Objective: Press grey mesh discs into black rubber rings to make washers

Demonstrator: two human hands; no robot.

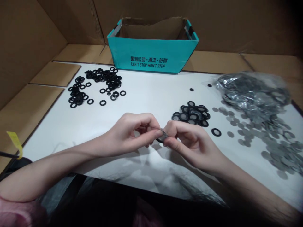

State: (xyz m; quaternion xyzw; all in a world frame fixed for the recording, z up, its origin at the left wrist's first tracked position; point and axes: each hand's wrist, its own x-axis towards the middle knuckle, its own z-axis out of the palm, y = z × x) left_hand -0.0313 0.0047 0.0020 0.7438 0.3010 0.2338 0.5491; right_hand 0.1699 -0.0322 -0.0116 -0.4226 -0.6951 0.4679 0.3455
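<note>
Between my two hands, above the near middle of the white table, is a black rubber ring with a grey mesh disc [162, 136] at its centre. My left hand [139, 130] pinches its left edge between thumb and fingers. On the opposite edge, the thumb and forefinger of my right hand [187, 138] are closed. My fingers hide part of the ring. Just beyond my right hand lies a pile of black rings with grey discs in them [193, 116]. One more ring with a grey centre [216, 132] lies apart, to the right of that pile.
Loose black rings [103, 77] are heaped at the back left. Grey discs [281, 151] spread over the right side, beside a clear plastic bag [255, 91] full of them. A teal box [153, 55] stands at the back. Cardboard walls [236, 28] surround the white table [146, 91].
</note>
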